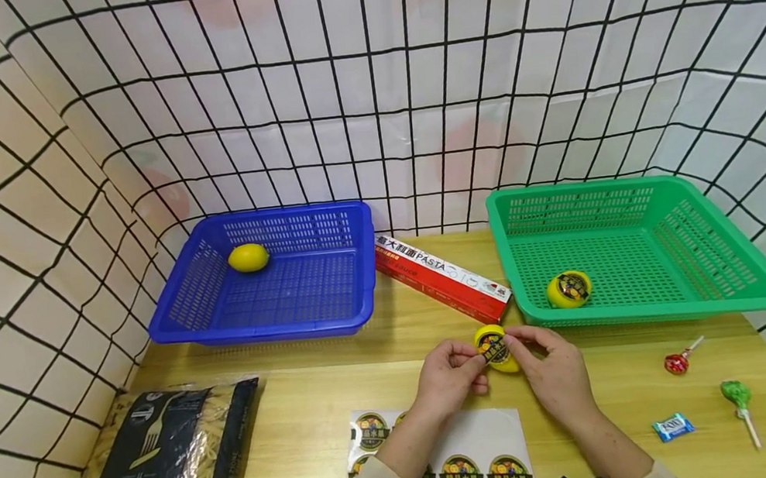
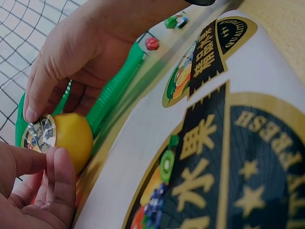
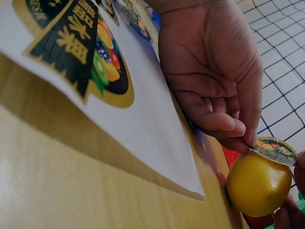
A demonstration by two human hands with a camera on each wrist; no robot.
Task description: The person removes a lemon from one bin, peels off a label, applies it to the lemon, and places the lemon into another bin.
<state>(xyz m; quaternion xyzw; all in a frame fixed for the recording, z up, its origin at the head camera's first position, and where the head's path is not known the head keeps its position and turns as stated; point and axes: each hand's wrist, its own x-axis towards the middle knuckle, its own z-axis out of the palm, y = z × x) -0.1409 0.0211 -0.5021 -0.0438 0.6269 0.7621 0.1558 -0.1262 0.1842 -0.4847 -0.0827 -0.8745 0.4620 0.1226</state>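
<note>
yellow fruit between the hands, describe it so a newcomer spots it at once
In the head view, find the green basket. Just off its near left corner, between the left hand and right hand, is the yellow fruit. Unlike the stickered fruit inside that basket and the lemon in the blue basket, it is in no basket.

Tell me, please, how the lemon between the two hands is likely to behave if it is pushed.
The lemon would probably roll if released and pushed, since its sides are rounded. It may be slightly slippery, judging by its sheen in the right wrist view. It is likely fairly firm, as its visible outline shows no dent.
</note>
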